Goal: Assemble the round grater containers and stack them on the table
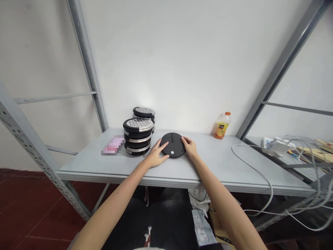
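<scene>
A flat black round disc (177, 149) lies between my hands near the middle of the shelf top. Its upper face has a narrow L-shaped detail and a small white round spot by the near edge. My left hand (155, 155) holds the disc's left rim, its index finger stretched over the face and its thumb at the near edge. On the right rim, my right hand (189, 146) grips with its fingertips. Just left of my left hand stands a stack of round black-and-silver pieces (137, 137) with a perforated metal top. A similar stack (144, 111) is partly hidden behind it.
A pink, blurred-out item (113, 145) lies left of the stacks. An orange-capped drink bottle (222, 126) stands at the back right. A white cable (249, 165) loops over the right side of the grey shelf (213, 166). Metal uprights flank both ends.
</scene>
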